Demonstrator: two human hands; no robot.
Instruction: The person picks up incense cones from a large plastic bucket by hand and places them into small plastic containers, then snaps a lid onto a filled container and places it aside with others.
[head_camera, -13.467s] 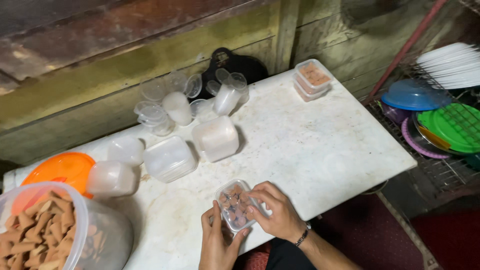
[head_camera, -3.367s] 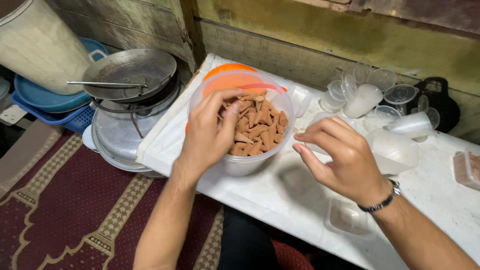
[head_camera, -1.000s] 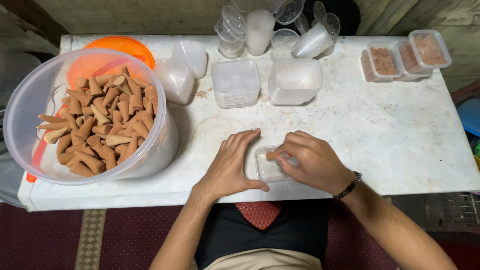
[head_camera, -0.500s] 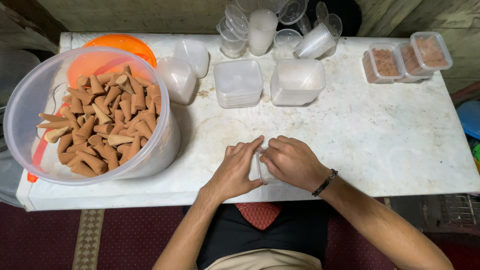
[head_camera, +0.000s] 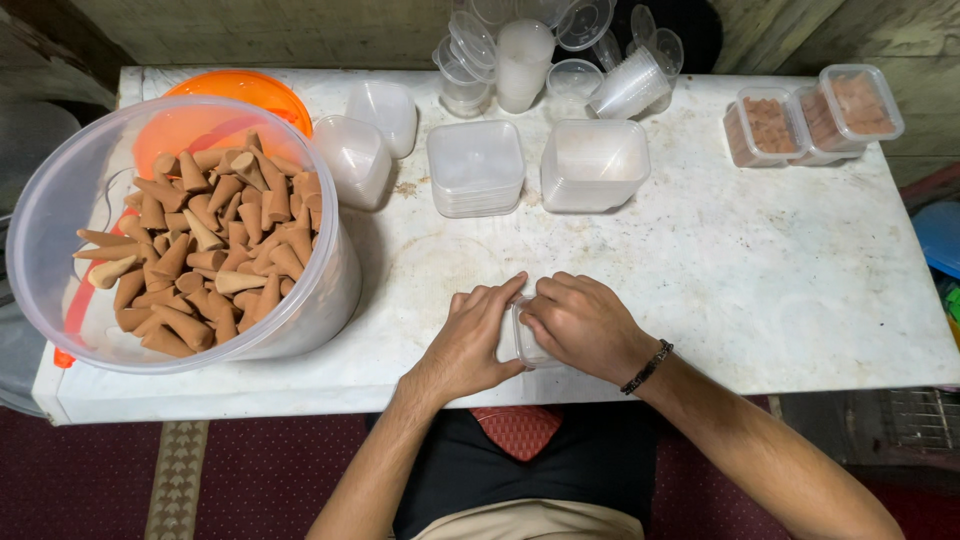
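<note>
Both hands now press closer around a small clear plastic container (head_camera: 527, 340) at the near edge of the white table (head_camera: 780, 280). Half a second earlier the fingers were bunched over it, and a second ago the right hand lay across its top with more of the container showing. The left hand (head_camera: 478, 335) cups the container's left side, fingers curled toward the middle. The right hand (head_camera: 585, 325), a dark bead bracelet (head_camera: 648, 367) on its wrist, covers the right side and top, so both hands are grasping the container.

Only a narrow strip of the clear wall shows between the hands. From that sliver the container seems to rest on the tabletop with its longer side running left to right, though the hands hide too much to be sure. Whether it carries a lid cannot be told.

To the left stands a large clear tub (head_camera: 180, 230) heaped with brown cones (head_camera: 200, 250), well apart from the hands, with an orange lid (head_camera: 245, 90) behind it. Stacks of empty square containers (head_camera: 475, 165) sit at mid-table. Clear cups (head_camera: 520, 50) crowd the far edge, some upright and some tipped. Two filled, lidded containers (head_camera: 810, 115) stand at the far right corner. The table, tub and stacks lie as they did a second ago.
</note>
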